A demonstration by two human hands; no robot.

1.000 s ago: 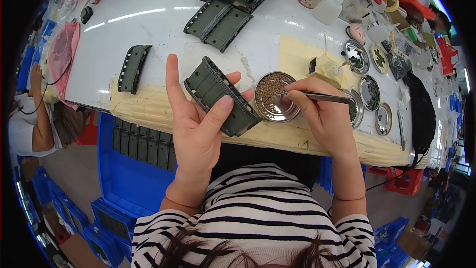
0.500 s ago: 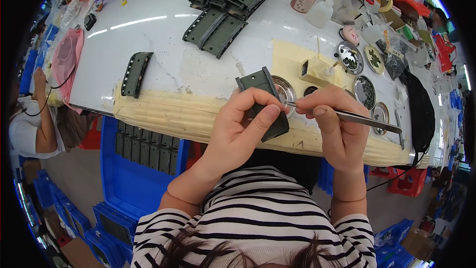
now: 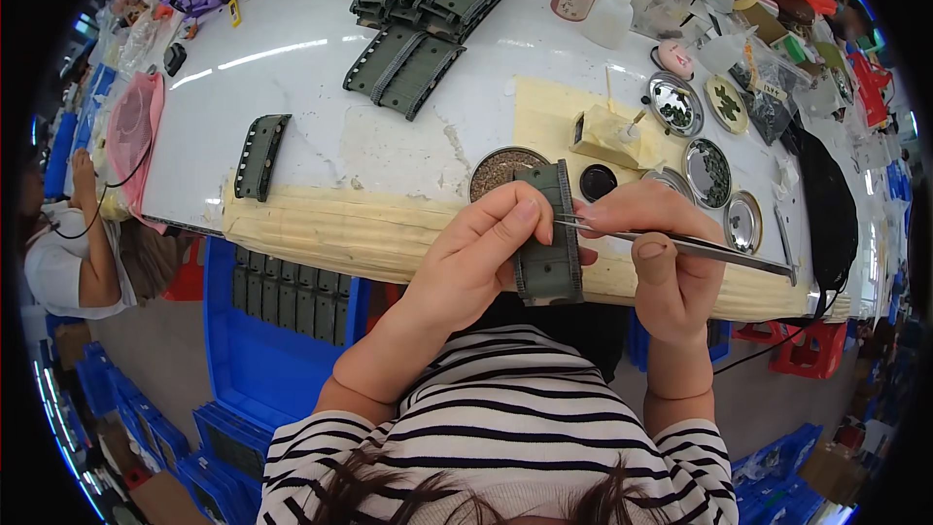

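Observation:
A dark green curved panel with ridged edges [image 3: 550, 272] stands roughly upright over the table's front edge, gripped by my left hand [image 3: 471, 253], its thumb and bent fingers at the panel's left side. My right hand [image 3: 675, 248] is closed around metal tweezers [image 3: 729, 252]. Their tips cross the middle of the panel and meet my left fingertips; whether they pinch a small part is too tiny to tell. Some right fingers are behind the panel's right edge. Just beyond it sits a round dish of brown grains [image 3: 501, 165], partly covered by the panel.
Several similar green panels [image 3: 408, 68] lie stacked at the back, and one lone panel [image 3: 262, 157] at the left. To the right are a taped yellow block [image 3: 607, 136], a black round cup [image 3: 598, 181] and metal dishes [image 3: 708, 173]. A blue crate [image 3: 228, 350] holds more panels below.
The panel has turned so its broad face shows and it stands more upright. The grain dish shows more fully. The tweezers stay at my left fingertips, and the whole view has shifted slightly.

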